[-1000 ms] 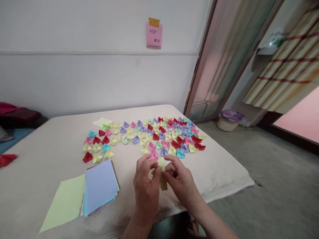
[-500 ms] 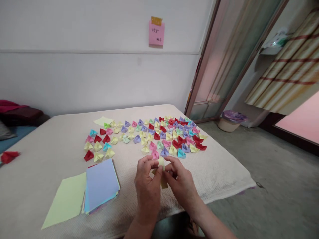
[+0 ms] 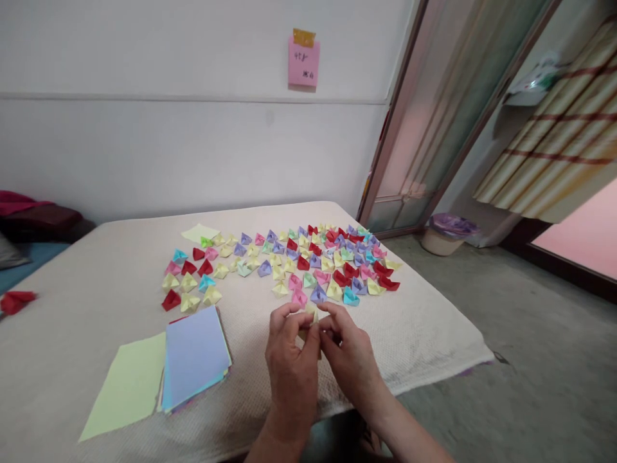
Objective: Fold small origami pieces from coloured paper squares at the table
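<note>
My left hand [image 3: 290,360] and my right hand [image 3: 348,355] meet over the near edge of the table, fingers pinched together on a small folded yellow paper piece [image 3: 312,314]. Most of that paper is hidden between my fingers. Just beyond my hands lie several small folded paper shapes [image 3: 299,263] in red, yellow, purple, pink and blue, spread across the cloth-covered table [image 3: 87,283]. A stack of coloured paper sheets [image 3: 193,355] with a purple sheet on top lies to the left of my left hand.
A pale green sheet [image 3: 126,386] lies beside the stack. A red folded piece [image 3: 14,301] sits at the far left edge. A pink note [image 3: 303,60] is taped on the wall. A glass door and a small bin [image 3: 447,233] are on the right.
My hands have closed tighter on the yellow paper, which now shows less between the fingers. The view has shifted slightly.
</note>
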